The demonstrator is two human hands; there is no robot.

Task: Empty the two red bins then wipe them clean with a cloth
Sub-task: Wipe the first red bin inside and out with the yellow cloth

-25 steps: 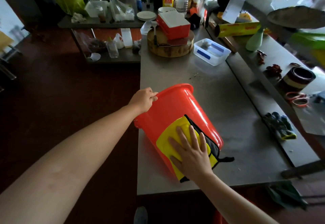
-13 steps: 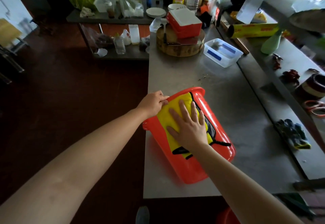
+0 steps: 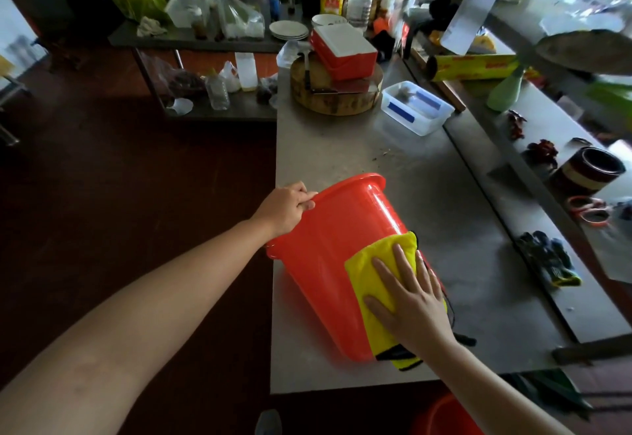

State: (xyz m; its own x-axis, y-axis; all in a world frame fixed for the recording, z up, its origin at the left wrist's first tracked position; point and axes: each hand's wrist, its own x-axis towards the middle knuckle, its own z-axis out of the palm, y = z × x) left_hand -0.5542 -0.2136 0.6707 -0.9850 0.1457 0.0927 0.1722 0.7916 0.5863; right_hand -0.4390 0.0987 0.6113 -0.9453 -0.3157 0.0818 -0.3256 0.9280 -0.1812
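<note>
**Cloth slides down the bin**

Since half a second ago, the right hand [image 3: 413, 301] and the yellow cloth [image 3: 366, 263] have slid from near the rim down to the bottom end of the red bin [image 3: 328, 250].

Head view: the red bin lies tipped on its side at the near left edge of the counter [image 3: 342, 154], with its open mouth facing away. The left hand [image 3: 285, 207] grips the rim, fingers curled over it. The right hand lies flat, fingers straight and spread, pressing the yellow cloth on the bin's outside wall. A second red bin [image 3: 444, 417] peeks out low down, below the counter's near edge. Farther back on the counter sit a round wooden block [image 3: 335, 103], a red box [image 3: 342, 50] on top of it, and a clear tub [image 3: 415, 109]. Dark gloves [image 3: 547, 260] lie off to the right.
</note>
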